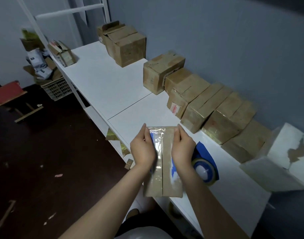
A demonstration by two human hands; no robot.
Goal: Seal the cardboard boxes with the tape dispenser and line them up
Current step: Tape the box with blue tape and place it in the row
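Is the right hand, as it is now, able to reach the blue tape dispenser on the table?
Probably yes. The tape dispenser lies on the table just beside the right hand, with nothing between them. However, that hand holds the cardboard box, so it must release it first.

Both my bare hands clasp one box between them

My left hand (pixel 142 150) grips the left side of the flat brown cardboard box (pixel 166 180) and my right hand (pixel 182 148) grips its right side, backs of both hands turned up towards me. Each thumb lies along the top, pointing away from me, while my other fingers wrap down the sides, mostly hidden. My bare forearms reach forward from below and draw closer together towards the wrists
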